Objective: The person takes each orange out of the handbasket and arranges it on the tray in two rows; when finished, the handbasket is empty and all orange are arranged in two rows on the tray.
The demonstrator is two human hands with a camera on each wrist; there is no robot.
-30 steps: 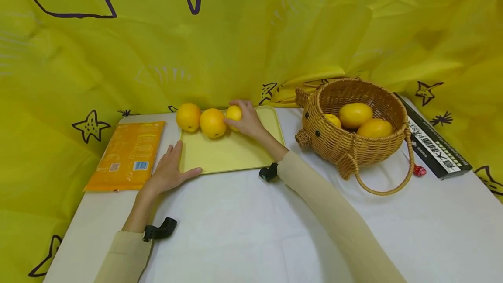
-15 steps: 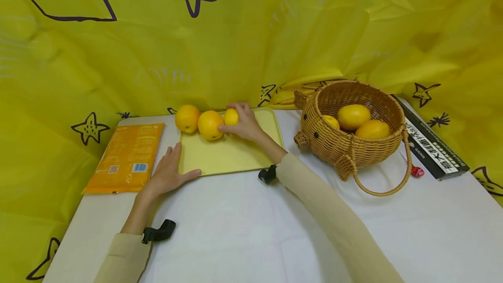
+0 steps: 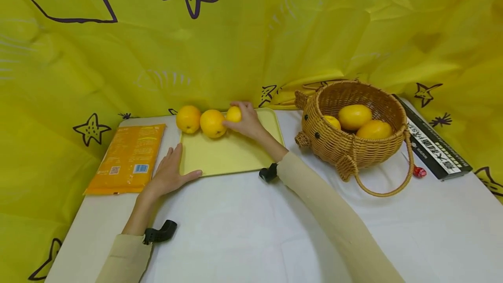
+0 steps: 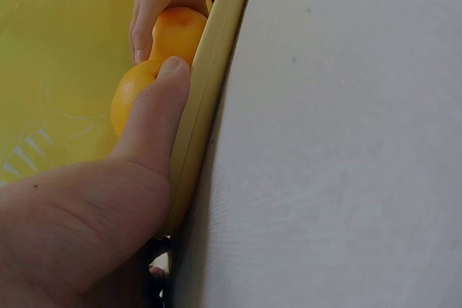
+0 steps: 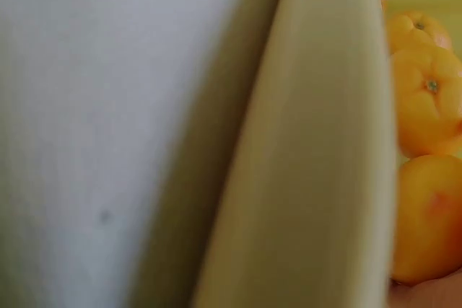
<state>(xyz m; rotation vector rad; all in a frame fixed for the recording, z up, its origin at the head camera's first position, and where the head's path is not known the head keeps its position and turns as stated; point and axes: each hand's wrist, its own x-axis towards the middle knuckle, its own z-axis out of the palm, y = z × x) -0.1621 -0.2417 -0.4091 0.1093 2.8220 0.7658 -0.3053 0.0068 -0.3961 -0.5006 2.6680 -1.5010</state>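
Observation:
My right hand (image 3: 249, 123) holds a smooth, mango-like yellow fruit (image 3: 233, 114) at the back of a pale yellow tray (image 3: 224, 156), fingers behind it and thumb in front. A reddish spot marks this fruit in the right wrist view. Left of it, in a row, come one orange (image 3: 213, 125) on the tray and another orange (image 3: 188, 119) at the back left corner. With fingers extended, my left hand (image 3: 167, 174) rests at the tray's front left corner. Its thumb (image 4: 155, 113) lies along the front rim and overlaps one orange in the left wrist view.
An orange packet (image 3: 127, 156) lies left of the tray. To the right stands a wicker animal-shaped basket (image 3: 334, 147) with several yellow fruits (image 3: 355, 117) inside. Beyond it are a black pasta box (image 3: 438, 143) and a red wrapped candy (image 3: 419, 171). A yellow patterned cloth (image 3: 235, 56) hangs behind.

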